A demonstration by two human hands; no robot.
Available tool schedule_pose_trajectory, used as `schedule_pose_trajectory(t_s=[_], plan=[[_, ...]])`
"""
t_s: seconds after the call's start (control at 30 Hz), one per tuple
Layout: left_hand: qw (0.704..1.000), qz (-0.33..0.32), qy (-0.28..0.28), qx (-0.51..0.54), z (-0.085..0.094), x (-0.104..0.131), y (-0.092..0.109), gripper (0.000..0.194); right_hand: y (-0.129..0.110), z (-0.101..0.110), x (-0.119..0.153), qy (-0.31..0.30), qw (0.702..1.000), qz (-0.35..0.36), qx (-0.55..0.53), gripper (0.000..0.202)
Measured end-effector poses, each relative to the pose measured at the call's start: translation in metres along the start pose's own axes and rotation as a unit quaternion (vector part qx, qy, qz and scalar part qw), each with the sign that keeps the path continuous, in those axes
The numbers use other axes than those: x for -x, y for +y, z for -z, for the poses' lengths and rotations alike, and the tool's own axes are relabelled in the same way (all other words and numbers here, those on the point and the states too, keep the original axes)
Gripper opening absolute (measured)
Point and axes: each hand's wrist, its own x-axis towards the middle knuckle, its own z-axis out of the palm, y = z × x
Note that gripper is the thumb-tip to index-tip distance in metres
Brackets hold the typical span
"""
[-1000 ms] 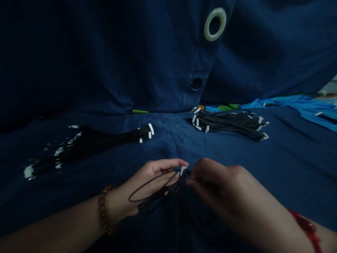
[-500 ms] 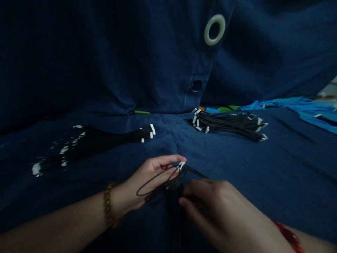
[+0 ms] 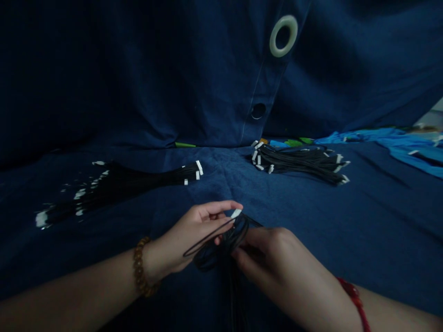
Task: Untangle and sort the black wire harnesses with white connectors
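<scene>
Left hand [image 3: 199, 228]: grasping a small white plastic connector [image 3: 236, 213] at its fingertips, the forefinger stretched along it; thin black flexible cables [image 3: 238, 233] run from there in loose loops.
Right hand [image 3: 282, 260]: closed on those cables just beside the loops, thumb and forefinger drawn together; which strands it has caught cannot be told.
Cables: between the two hands, looped at the top, with loose lengths hanging toward the near edge; one narrow loop bows out over the left palm.
Step in hand: judged from the grips, handling the looped strands near the connector, left hand steadying, right hand working the strands.
Next move calls for: by judgement, a steady left pinch and a light right grip, so that the slack does not snag or tangle.
Black cable bundles: well apart beyond the hands on the dark-blue cloth surface [image 3: 207, 193]; a fanned left bundle [image 3: 138, 184] and a shorter right bundle [image 3: 297, 159], both with white ends.
Hard to make out: the right fingertips, partly behind the loops; the hanging strands, sunk in shadow; the left bundle's far-left white ends, blurred.
Cut off: the hanging strands at the bottom edge, both forearms, and the bright-blue fabric [image 3: 398, 140] at the right.
</scene>
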Motion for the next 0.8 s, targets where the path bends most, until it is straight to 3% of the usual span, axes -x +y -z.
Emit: schedule_pose_trajectory(t_s=[0.27, 0.53, 0.67, 0.8], plan=[[1.0, 0.0, 0.012, -0.011, -0.004, 0.006, 0.005, 0.032, 0.004, -0.001, -0.007, -0.047, 0.984, -0.082, -0.153, 0.011], [1.0, 0.001, 0.016, 0.014, -0.005, 0.009, 0.008, 0.029, 0.01, 0.044, -0.01, -0.156, 0.914, -0.133, -0.351, 0.018], [1.0, -0.007, 0.002, 0.005, -0.003, 0.007, 0.005, 0.03, 0.015, 0.041, -0.008, -0.213, 0.907, -0.132, -0.338, 0.017], [1.0, -0.013, -0.011, 0.013, -0.001, 0.005, 0.001, 0.03, 0.012, 0.026, -0.005, -0.196, 0.933, -0.108, -0.28, 0.024]])
